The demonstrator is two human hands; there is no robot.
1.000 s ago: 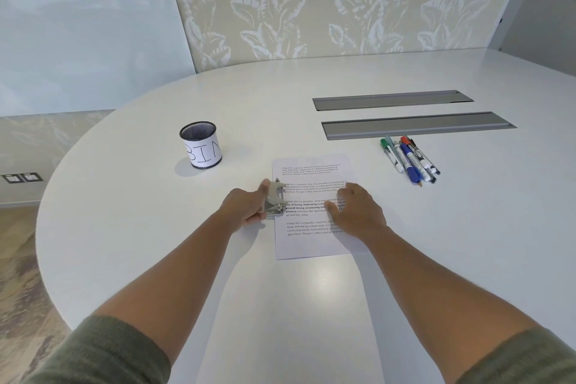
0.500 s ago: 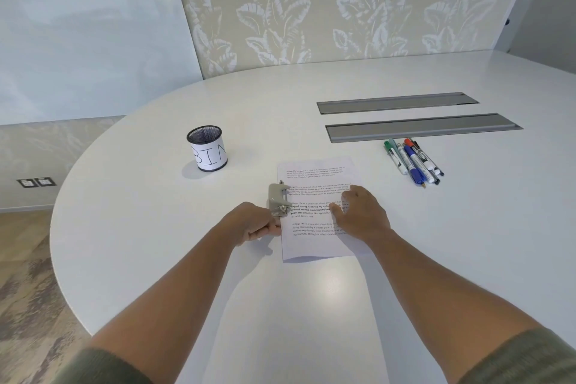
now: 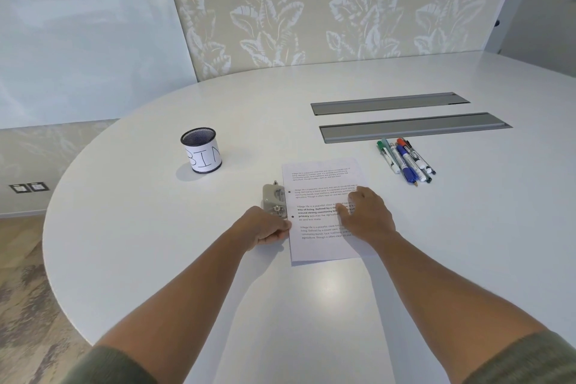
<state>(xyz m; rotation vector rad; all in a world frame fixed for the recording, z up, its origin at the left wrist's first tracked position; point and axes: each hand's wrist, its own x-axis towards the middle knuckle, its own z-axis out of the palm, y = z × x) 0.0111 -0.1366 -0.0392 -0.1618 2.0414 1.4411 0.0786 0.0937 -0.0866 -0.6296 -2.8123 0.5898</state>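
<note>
The printed sheet lies mid-table, starting "Village life is a peaceful"; my right hand presses it flat-fingered. My left hand curls at its edge beside the hole punch; I can't tell whether it pinches. The mesh cup reads "BIN", contents hidden.

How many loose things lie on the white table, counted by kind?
Sheet of paper: 1
Hole punch: 1
Mesh cup marked BIN: 1
Pens and markers: about 6; they lie bunched together, so the count is not certain
Total: about 9
</note>
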